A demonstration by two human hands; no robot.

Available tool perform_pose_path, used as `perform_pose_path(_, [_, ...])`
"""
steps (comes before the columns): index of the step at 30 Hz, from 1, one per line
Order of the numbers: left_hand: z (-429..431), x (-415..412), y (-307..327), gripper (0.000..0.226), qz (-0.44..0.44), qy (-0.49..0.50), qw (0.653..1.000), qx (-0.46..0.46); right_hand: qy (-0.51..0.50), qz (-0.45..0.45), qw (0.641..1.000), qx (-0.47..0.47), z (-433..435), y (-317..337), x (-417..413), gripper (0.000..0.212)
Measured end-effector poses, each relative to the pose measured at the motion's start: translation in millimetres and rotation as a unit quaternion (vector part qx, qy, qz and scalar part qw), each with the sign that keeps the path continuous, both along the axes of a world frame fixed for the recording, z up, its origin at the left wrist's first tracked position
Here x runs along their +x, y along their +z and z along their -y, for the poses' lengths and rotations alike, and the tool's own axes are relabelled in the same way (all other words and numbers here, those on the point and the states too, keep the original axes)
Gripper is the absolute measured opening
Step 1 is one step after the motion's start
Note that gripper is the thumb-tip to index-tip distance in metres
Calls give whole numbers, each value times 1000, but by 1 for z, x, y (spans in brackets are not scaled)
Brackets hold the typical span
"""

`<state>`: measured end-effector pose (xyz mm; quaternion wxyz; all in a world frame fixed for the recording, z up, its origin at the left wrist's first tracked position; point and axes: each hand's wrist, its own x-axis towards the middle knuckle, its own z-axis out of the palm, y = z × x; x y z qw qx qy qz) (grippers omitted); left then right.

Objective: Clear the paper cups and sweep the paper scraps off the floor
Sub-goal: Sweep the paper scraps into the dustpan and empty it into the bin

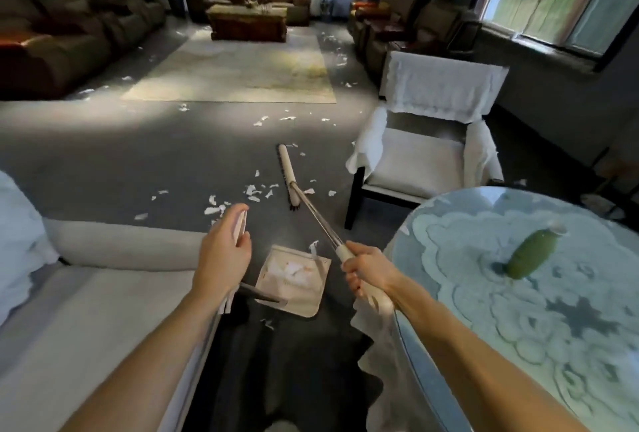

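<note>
My right hand (366, 274) grips the white end of a broom handle (320, 220). The metal shaft runs forward to the long cream broom head (288, 174), which lies on the dark floor. My left hand (223, 258) holds the upright white handle (241, 224) of a beige dustpan (313, 293). The pan sits on the floor between my arms with white and orange-marked paper inside. White paper scraps (254, 191) lie left of the broom head, and more scraps (273, 119) are strewn toward the rug. I see no whole paper cup.
A white-covered armchair (420, 158) stands right of the broom. A round table (570, 345) with a green bottle (530, 253) is at my right. A white sofa (96, 293) lies at my left. Beyond are a pale rug (242, 68), brown sofas and a wooden coffee table (247, 21).
</note>
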<state>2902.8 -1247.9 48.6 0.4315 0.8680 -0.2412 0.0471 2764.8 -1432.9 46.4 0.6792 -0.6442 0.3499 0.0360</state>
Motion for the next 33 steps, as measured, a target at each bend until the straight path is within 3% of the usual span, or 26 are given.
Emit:
perform_pose_path(8, [133,205,-14,42,4,4,1000,-2,38,-3,998,-40,125,-1,190,46])
perform_pose_path(18, [310,455,-6,41,-3,-53,999,1,-4,-6,999,-38,299,3,406,50])
perform_pose_path(27, [464,638,4,39,12,-41,999,-3,-15,-11,998,-55,470,15,597,34])
perform_pose_path(33, [586,772,-2,38,21,-71,997,5,-69,-1,997,-26,578,2,728,47])
